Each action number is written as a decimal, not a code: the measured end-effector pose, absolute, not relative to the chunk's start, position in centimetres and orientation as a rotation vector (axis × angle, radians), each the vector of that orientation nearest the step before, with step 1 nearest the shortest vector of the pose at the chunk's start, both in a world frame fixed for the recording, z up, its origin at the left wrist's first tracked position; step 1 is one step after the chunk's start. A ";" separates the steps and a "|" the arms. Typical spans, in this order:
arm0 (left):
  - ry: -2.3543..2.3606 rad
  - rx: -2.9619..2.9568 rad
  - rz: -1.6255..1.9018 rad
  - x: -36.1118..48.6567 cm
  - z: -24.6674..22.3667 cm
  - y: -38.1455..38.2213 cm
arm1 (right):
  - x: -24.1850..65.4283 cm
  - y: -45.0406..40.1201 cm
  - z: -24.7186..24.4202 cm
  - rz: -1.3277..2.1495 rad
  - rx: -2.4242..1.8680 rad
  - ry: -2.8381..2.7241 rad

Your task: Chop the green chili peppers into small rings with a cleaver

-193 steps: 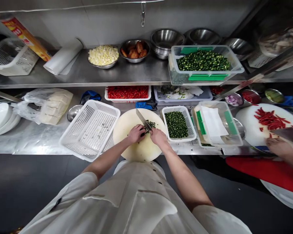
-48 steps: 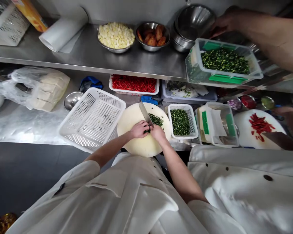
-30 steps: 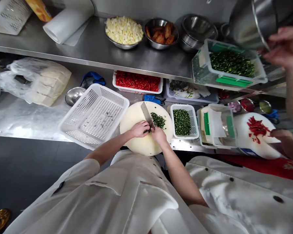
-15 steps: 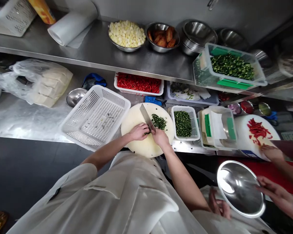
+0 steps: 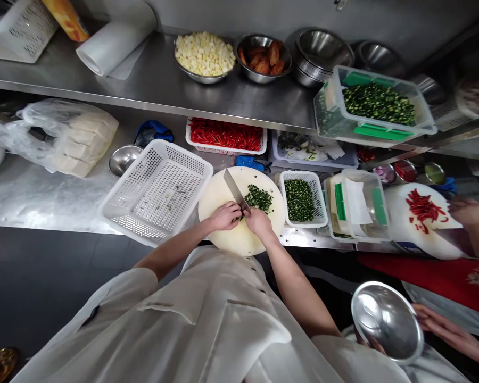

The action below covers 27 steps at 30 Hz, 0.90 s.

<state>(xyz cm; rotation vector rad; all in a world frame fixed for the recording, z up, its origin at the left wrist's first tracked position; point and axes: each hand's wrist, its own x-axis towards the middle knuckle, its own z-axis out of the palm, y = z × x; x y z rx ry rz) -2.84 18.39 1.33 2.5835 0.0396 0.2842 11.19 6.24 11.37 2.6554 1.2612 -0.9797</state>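
My right hand (image 5: 258, 221) is closed round the handle of a kitchen knife (image 5: 233, 187), its broad blade pointing away and to the left over a round cutting board (image 5: 215, 190). Beside the blade, my left hand (image 5: 224, 216) presses curled fingers onto a small bunch of dark green vegetable, mostly hidden beneath the fingertips. Chopped green pieces (image 5: 258, 197) lie in a pile just right of the blade. Close by on the right is a white basket (image 5: 322, 213) holding more chopped green pieces (image 5: 298, 200). A larger white perforated basket (image 5: 143, 202) stands left of the board with a few scraps inside.
Behind the board sits a basket of red chilies (image 5: 225, 134). The shelf (image 5: 151, 90) above carries filled bowls and a tub (image 5: 383, 133) of cut greens. On the right, one person's hand (image 5: 473, 213) works at another board (image 5: 415, 234); a metal bowl (image 5: 387, 319) is held nearby.
My knife blade has swung slightly left, and both hands stay close together on the board. At right, the held metal bowl is lower and tilted differently; the co-worker's knife hand has moved up and right.
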 end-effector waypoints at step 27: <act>0.177 2.656 0.308 -6.3 1.2 17.5 | 8.7 6.1 11.8 -0.992 2.621 1.301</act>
